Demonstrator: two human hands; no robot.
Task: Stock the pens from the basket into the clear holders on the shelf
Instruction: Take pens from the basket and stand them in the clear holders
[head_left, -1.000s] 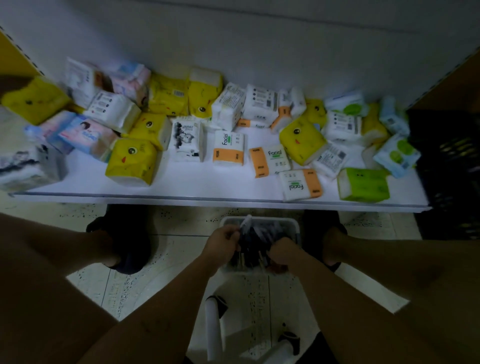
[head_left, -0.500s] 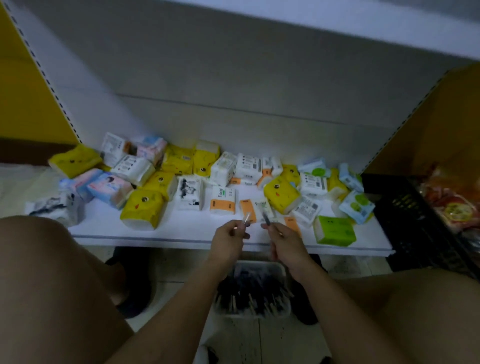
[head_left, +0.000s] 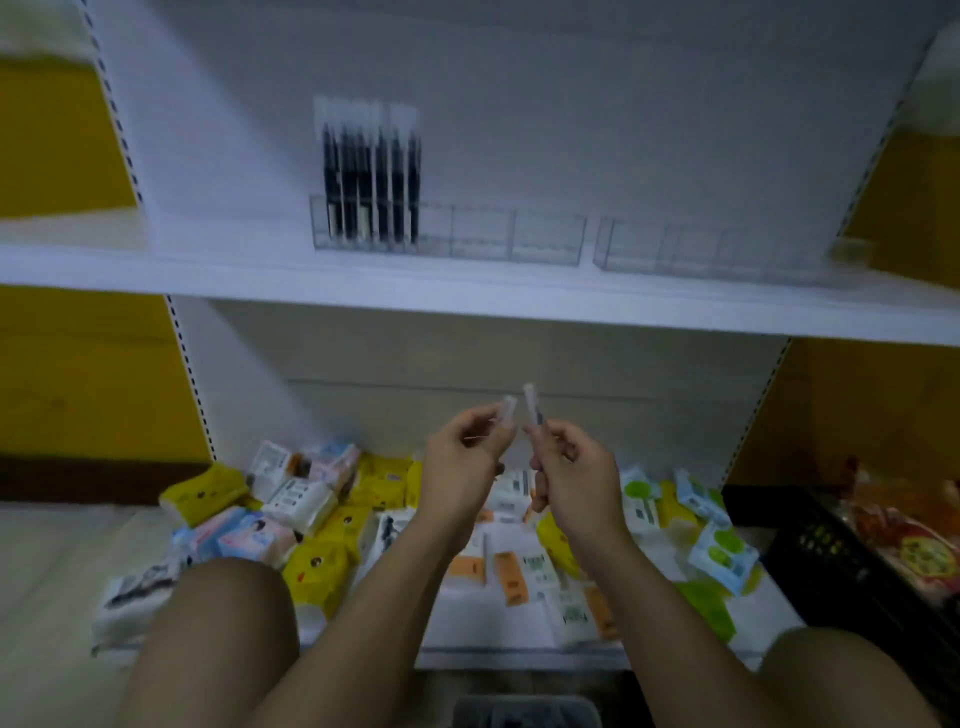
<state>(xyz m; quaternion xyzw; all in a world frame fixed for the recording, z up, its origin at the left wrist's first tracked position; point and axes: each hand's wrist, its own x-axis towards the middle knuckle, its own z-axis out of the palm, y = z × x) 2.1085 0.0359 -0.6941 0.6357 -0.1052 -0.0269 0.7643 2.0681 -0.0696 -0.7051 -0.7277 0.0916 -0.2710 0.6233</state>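
Note:
My left hand (head_left: 465, 460) pinches a pen (head_left: 507, 418) with its pale cap up. Close beside it, my right hand (head_left: 569, 470) grips a second pen (head_left: 532, 410), tilted slightly left. Both hands hang in front of the lower shelf bay, below the upper shelf (head_left: 467, 291). On that shelf stand two clear holders (head_left: 545, 236) (head_left: 701, 249); the leftmost compartments of the left one hold several black pens (head_left: 371, 176). The basket's rim (head_left: 524, 709) shows at the bottom edge, between my knees.
The lower shelf (head_left: 488, 626) is strewn with several tissue packs in yellow, white, orange and green. A black crate (head_left: 831, 561) with snack bags stands at the right. Yellow side panels flank the shelf unit.
Both hands rose from the basket, each with a pen, to chest height. My view tilted up, so the upper shelf and its clear holders came into sight.

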